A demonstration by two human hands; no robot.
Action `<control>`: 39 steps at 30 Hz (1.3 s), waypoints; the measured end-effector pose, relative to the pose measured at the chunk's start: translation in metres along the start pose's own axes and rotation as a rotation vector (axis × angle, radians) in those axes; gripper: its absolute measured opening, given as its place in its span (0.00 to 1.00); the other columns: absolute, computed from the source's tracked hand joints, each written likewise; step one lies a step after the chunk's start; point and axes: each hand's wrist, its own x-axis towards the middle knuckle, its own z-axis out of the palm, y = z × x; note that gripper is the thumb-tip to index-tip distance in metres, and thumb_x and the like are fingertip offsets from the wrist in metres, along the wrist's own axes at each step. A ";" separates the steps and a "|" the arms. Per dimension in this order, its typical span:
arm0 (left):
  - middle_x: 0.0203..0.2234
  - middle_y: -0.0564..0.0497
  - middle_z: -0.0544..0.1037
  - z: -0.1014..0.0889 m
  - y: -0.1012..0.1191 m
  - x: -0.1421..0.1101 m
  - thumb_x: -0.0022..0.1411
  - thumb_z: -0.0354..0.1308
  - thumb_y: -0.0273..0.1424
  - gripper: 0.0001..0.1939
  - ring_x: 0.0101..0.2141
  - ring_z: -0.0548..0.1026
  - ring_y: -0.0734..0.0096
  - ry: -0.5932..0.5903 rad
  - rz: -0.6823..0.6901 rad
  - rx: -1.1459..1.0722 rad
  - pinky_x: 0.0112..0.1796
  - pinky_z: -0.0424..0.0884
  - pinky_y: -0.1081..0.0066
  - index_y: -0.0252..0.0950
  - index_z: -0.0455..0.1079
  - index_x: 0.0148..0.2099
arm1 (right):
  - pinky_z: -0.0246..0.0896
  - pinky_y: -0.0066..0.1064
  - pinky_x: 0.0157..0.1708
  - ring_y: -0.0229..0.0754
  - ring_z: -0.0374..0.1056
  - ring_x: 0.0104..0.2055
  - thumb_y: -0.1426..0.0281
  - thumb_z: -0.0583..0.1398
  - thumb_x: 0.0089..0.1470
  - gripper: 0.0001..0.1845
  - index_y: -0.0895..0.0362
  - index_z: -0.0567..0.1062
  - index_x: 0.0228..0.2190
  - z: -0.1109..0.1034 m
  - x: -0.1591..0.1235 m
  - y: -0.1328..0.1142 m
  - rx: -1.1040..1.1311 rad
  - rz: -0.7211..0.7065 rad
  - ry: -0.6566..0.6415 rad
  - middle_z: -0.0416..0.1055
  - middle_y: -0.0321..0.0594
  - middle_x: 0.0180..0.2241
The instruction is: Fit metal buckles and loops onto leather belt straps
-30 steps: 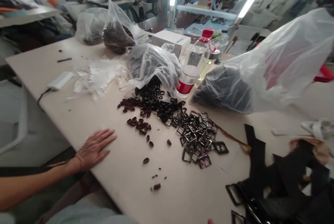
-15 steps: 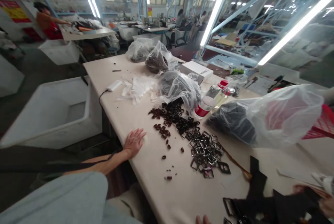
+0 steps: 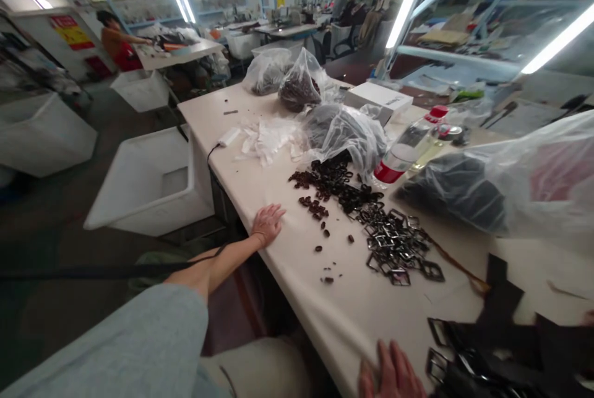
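My left hand (image 3: 268, 224) lies flat on the table's near left edge, fingers stretched out and nothing in it. At the bottom my right hand (image 3: 392, 373) rests on the tabletop with its fingers apart, partly cut off by the frame. Close to it on the right are black straps with buckles (image 3: 482, 354). Between and beyond my hands spreads a pile of dark metal buckles (image 3: 394, 237). Small brown rings (image 3: 315, 207) lie in a cluster to its left, a few of them loose nearer to my left hand.
The pale table (image 3: 297, 249) also bears a clear plastic bag (image 3: 343, 132), a bottle with a red cap (image 3: 403, 150), a white box (image 3: 378, 101) and a large bag of dark pieces (image 3: 455, 190). A white bin (image 3: 143, 181) stands left. A co-worker (image 3: 118, 42) is at another table.
The view has shifted, so the table appears further left and lower things show more. My right hand has come further into view at the bottom. My left hand stays on the table edge.
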 end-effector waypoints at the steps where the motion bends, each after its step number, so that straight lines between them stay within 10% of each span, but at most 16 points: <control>1: 0.64 0.52 0.65 0.000 0.000 0.000 0.62 0.52 0.31 0.26 0.64 0.59 0.61 -0.002 -0.001 0.008 0.65 0.49 0.55 0.45 0.66 0.62 | 0.64 0.55 0.49 0.62 0.67 0.54 0.56 0.54 0.58 0.36 0.58 0.60 0.64 -0.005 0.003 -0.004 0.017 0.025 -0.029 0.67 0.57 0.58; 29: 0.57 0.49 0.74 0.012 -0.025 -0.015 0.67 0.52 0.33 0.18 0.58 0.69 0.68 0.214 0.083 -0.217 0.61 0.59 0.65 0.39 0.71 0.57 | 0.64 0.60 0.54 0.71 0.67 0.55 0.53 0.54 0.56 0.34 0.66 0.74 0.53 -0.028 0.025 -0.027 0.060 0.150 -0.166 0.68 0.59 0.57; 33: 0.67 0.40 0.58 0.029 -0.054 -0.074 0.67 0.51 0.43 0.31 0.67 0.55 0.60 0.249 0.151 -0.234 0.65 0.50 0.57 0.33 0.58 0.67 | 0.64 0.58 0.54 0.67 0.68 0.55 0.56 0.53 0.55 0.33 0.67 0.74 0.52 -0.027 0.020 -0.030 0.028 0.126 -0.154 0.69 0.60 0.56; 39: 0.68 0.40 0.55 0.080 -0.184 -0.225 0.65 0.50 0.45 0.35 0.68 0.49 0.50 -0.180 -0.131 -0.056 0.64 0.42 0.47 0.35 0.56 0.69 | 0.61 0.52 0.58 0.59 0.66 0.58 0.60 0.53 0.56 0.30 0.68 0.74 0.52 -0.023 0.013 -0.022 -0.012 0.093 -0.158 0.69 0.59 0.56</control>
